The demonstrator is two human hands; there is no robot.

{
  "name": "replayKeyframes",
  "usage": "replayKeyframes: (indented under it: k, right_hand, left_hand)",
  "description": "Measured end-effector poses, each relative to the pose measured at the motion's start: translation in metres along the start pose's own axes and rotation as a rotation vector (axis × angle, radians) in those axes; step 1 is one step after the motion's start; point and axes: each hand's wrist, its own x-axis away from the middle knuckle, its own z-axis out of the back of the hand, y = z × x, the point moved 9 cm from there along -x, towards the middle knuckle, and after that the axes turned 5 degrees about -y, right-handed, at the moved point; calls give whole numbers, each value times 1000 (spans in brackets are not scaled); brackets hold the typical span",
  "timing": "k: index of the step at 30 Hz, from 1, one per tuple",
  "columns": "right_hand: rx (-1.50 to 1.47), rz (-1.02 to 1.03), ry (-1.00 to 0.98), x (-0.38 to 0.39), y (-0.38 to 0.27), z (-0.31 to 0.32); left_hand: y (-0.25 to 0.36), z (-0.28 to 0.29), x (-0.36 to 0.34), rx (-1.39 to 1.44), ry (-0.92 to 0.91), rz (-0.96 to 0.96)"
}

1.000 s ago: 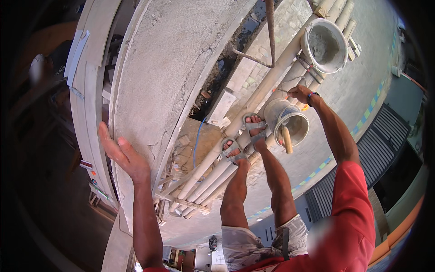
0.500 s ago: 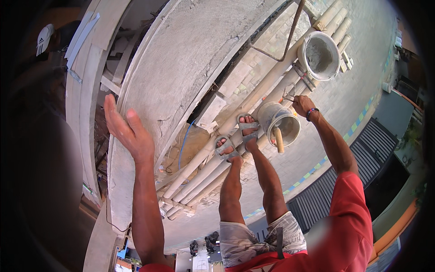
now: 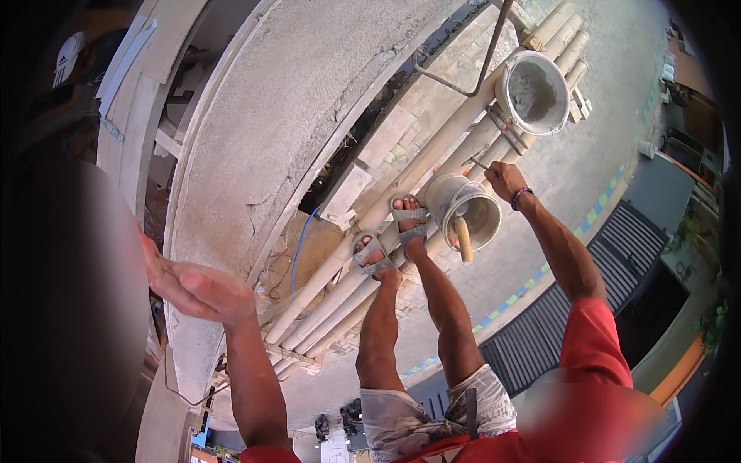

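My right hand is closed round a small trowel, whose thin metal part points left over the wooden poles. Just below that hand is a grubby bucket with a wooden handle sticking out of it. A second bucket, with grey mortar inside, stands farther off. My left hand is held up with its fingers stretched out, over the lower left end of the rough concrete slab. A blurred patch hides its fingertips. I cannot tell whether it touches the slab.
My sandalled feet stand on several bound poles. A bent metal rod rises beside the slab. Another person's white cap shows at far left. Paving lies on the right, and a blue cord hangs below the slab.
My left hand has moved down and left and turned, its fingers now toward the left. My right hand still grips the trowel, now turned differently. The whole view has shifted slightly.
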Motion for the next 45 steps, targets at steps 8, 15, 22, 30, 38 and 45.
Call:
replayKeyframes:
  k: [8, 15, 22, 30, 38, 45]
  right_hand:
    - [-61, 51, 102, 33, -8, 16]
    - [-163, 81, 128, 48, -23, 14]
    - [-310, 139, 113, 77, -47, 21]
    - [-453, 152, 149, 128, -107, 82]
    - [-444, 545, 73, 209, -210, 110]
    - [-522, 581, 71, 283, -258, 152]
  left_hand:
    - [104, -173, 189, 595, -659, 346]
    - [90, -380, 299, 273, -1198, 467]
    - [105, -426, 303, 694, -1186, 572]
    - [108, -338, 257, 833, -1027, 656]
    - [111, -209, 184, 621, -957, 479]
    - [127, -97, 140, 636, -881, 570]
